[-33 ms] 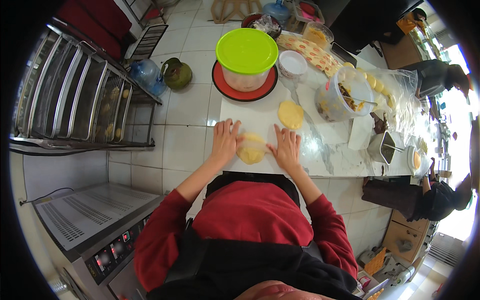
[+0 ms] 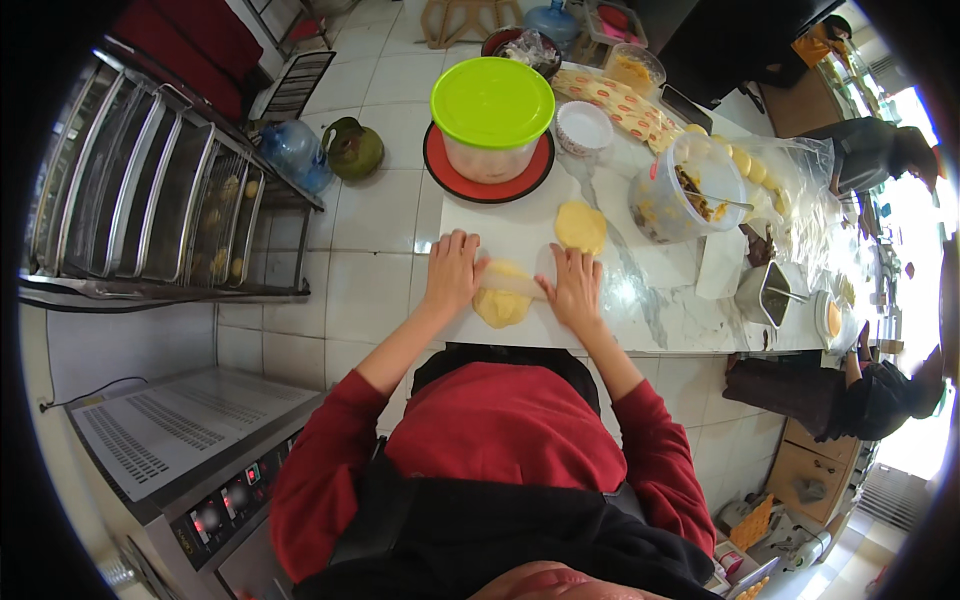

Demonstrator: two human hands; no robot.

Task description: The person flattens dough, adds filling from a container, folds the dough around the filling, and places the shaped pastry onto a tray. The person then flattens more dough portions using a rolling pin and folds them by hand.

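A pale, smooth rolling pin (image 2: 515, 285) lies across a flattened piece of yellow dough (image 2: 502, 308) near the table's front edge. My left hand (image 2: 454, 272) is closed over its left end, fingers pointing away from me. Over the right end is my right hand (image 2: 574, 287), thumb along the pin. My palms hide both ends. Some dough shows beyond the pin, and more on the near side. Just past my right fingertips rests a rolled-out round of dough (image 2: 581, 228), apart from the pin.
A tub with a green lid (image 2: 493, 103) stands on a red tray (image 2: 440, 170) beyond my hands. Right of it are a white bowl (image 2: 584, 128), a filling bucket (image 2: 660, 205) and a metal container (image 2: 765, 295). A tray rack (image 2: 165, 190) stands left; people work far right.
Both hands have shifted slightly away from me, and the rolling pin has rolled forward over the dough with them. The separate dough round has not moved.
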